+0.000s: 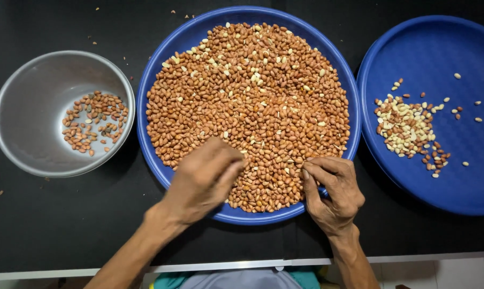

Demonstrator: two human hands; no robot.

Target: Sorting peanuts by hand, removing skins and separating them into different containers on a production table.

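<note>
A large blue round tray (161, 59) in the middle is covered with red-brown peanuts (252, 101), a few pale ones among them. My left hand (204, 179) rests on the peanuts at the tray's near edge, fingers curled down into them. Fingers bent and pinched together, my right hand (333, 190) sits at the near right rim, touching the nuts; whether it holds one is hidden. On the right, a second blue tray (440, 48) carries a small heap of pale and brown peanuts (408, 128). At the left, a steel bowl (33, 80) holds a few dark peanuts (94, 120).
Everything stands on a black table top (65, 225) with a pale front edge (226, 265). Stray bits of peanut skin lie on the black surface behind the trays and beside the bowl. Teal and grey clothing shows below the edge.
</note>
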